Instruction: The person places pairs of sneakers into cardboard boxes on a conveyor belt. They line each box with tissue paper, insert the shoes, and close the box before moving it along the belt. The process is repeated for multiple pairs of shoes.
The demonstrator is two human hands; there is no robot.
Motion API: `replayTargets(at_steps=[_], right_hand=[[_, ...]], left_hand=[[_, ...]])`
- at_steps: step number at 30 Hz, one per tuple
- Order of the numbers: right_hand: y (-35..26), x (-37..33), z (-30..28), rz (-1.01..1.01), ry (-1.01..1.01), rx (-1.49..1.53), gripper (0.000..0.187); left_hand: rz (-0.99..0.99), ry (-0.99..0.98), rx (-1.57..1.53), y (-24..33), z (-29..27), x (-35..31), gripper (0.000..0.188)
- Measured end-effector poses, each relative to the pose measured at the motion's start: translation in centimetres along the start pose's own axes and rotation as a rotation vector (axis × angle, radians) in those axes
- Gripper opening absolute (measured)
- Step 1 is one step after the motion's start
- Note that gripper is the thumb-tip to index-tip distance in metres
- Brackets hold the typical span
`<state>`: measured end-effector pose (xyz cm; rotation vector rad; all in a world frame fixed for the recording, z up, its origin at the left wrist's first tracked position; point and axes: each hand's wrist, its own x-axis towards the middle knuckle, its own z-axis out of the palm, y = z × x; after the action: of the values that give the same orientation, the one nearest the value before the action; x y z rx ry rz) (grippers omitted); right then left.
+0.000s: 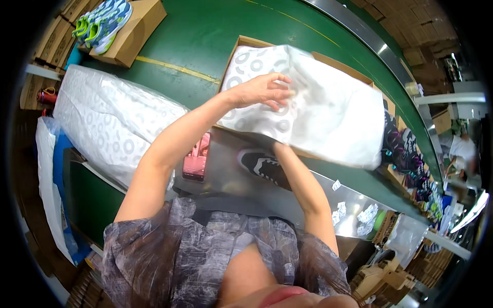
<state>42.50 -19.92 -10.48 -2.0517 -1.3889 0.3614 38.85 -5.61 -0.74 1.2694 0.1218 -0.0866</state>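
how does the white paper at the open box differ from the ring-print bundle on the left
The paper shows a broad plain white area; the bundle shows rings over much of its top. The paper lies at the open box, the bundle outside it. The left hand is over the paper, not the bundle. Both show grey rings on white.

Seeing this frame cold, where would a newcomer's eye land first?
Probably on the large white paper, ring-patterned at left, in the open cardboard box at upper centre, the left hand over it. Next come the blue-and-lime sneakers at upper left, and the phone with a pinkish screen, left of the black shoe.
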Motion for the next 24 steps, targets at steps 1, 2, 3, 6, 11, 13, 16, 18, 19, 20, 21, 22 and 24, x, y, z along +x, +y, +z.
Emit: replayTargets(at_steps=[1,2,3,6,11,13,16,18,19,20,21,22,24], right_hand=[[-0.5,-1.0,0.8,0.176,-0.084,0.31,0.022],[-4.7,-0.1,-3.5,0.112,-0.416,-0.212,0.02],[-4.9,-1.1,-5.1,0.299,-0.308,-0.144,0.016],[-1.0,-3.6,-8.1,0.004,0.285,-0.759,0.042],[4.5,-11.5,-11.5,0.219,0.474,-0.395,0.034],[0.5,-13.5,-12.9,0.325,0.795,-0.444,0.025],[3.1,-19.6,-9.5,0.63,0.909,-0.147,0.019],[5.4,-23.0,-6.0,0.966,0.555,0.114,0.021],[8.7,-26.3,-2.5,0.955,0.438,0.584,0.032],[6.5,-23.9,-2.4,0.802,0.259,0.455,0.036],[6.8,-22.0,-2.3,0.818,0.346,0.714,0.037],[7.0,-20.8,-1.8,0.837,0.438,0.978,0.038],[1.9,-18.9,-5.1,0.902,0.338,1.065,0.041]], left_hand=[[0.002,0.073,-0.154,-1.3,-0.8,0.7,0.046],[0.004,0.191,-0.315,-3.4,-2.6,1.1,0.046],[-0.054,0.357,-0.094,-4.5,-3.8,1.5,0.046],[0.146,0.329,1.187,-7.9,-3.3,1.1,0.043],[-0.038,0.108,1.844,-11.9,-2.9,0.4,0.067],[0.144,0.402,1.732,-12.4,-2.6,-0.1,0.062],[0.321,0.304,1.119,-10.2,-1.4,-1.4,0.06],[-0.15,-0.115,0.946,-6.4,1.8,-3.3,0.062],[-0.097,-0.222,0.911,-6.8,3.2,-4.6,0.065],[-0.06,-0.31,0.867,-7.4,4.2,-6.5,0.068],[0.146,-0.188,0.965,-9.4,5.0,-8.1,0.072],[0.35,-0.072,1.054,-11.6,5.7,-9.3,0.076],[-0.008,-0.103,1.041,-9.8,6.0,-9.6,0.087]])
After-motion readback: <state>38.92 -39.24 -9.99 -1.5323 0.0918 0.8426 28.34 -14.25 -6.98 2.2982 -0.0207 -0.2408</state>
